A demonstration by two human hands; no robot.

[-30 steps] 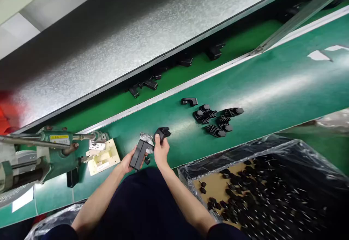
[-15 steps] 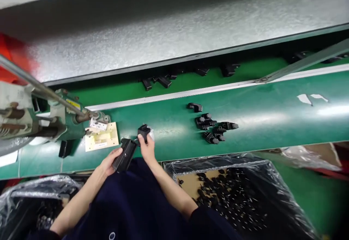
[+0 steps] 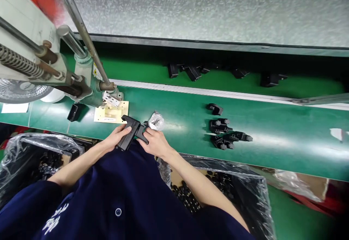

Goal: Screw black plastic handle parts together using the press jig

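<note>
My left hand (image 3: 117, 137) is closed around a black rectangular plastic housing (image 3: 128, 138), thumb on its upper face. My right hand (image 3: 156, 143) grips a smaller black plastic part with an angled arm (image 3: 141, 135) at the housing's right side. The two parts meet or nearly meet; the exact contact is hidden by the fingers. Just beyond my right hand lies a clear plastic bag (image 3: 156, 121) with small pieces in it. Several black ribbed parts with grey knobs (image 3: 222, 125) rest farther right, near a curved black part (image 3: 215, 109).
A bench press (image 3: 81, 84) stands at left above a cream fixture block (image 3: 113, 112). Another black housing (image 3: 73, 112) sits beside it. More black assemblies (image 3: 192, 72) lie on the green strip under the metal shelf (image 3: 204, 11). Plastic-lined bins (image 3: 259, 185) of black parts flank my body.
The view has swung left and tilted. My right hand has turned over, and its black part now shows an angled arm against the housing. The plastic bag is now uncovered.
</note>
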